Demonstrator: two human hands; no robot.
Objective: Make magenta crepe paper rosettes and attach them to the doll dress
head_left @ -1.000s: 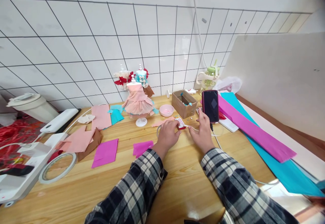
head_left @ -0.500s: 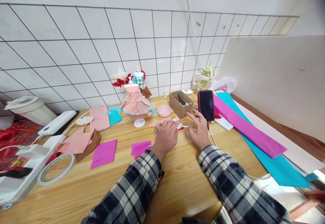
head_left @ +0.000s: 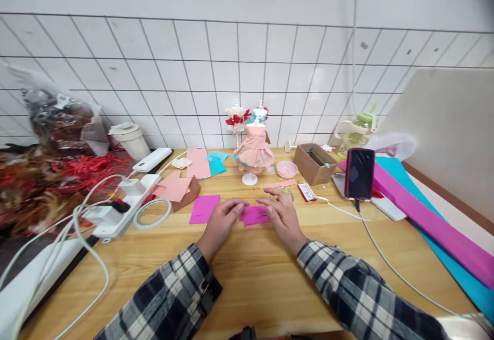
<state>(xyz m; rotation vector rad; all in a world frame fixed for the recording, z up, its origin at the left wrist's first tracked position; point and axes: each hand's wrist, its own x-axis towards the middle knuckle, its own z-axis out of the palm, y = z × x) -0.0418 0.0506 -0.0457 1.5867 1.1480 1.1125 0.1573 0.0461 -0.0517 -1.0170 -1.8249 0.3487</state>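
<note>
A small magenta paper piece [head_left: 254, 215] lies between my two hands near the middle of the table. My left hand [head_left: 224, 222] has its thumb and fingers closed at the left edge of this piece; whether they grip it is hard to see. At its right edge, my right hand [head_left: 283, 218] touches the piece with its fingers spread. A larger magenta square [head_left: 204, 209] lies just left of my left hand. Behind my hands stands a small dress form in a pink paper dress [head_left: 254, 147], with two more forms behind it.
A pink bowl [head_left: 286, 169], cardboard box [head_left: 315, 164] and upright phone [head_left: 359, 174] are at the back right. Long magenta and blue paper strips lie far right. On the left are a white tape roll [head_left: 152, 214], pink paper [head_left: 173, 186] and a power strip [head_left: 129, 211] with cables.
The view has turned left. Both hands have moved from the white cord and red-and-white packet to the small magenta piece, and my left hand's fingers have closed at its edge.
</note>
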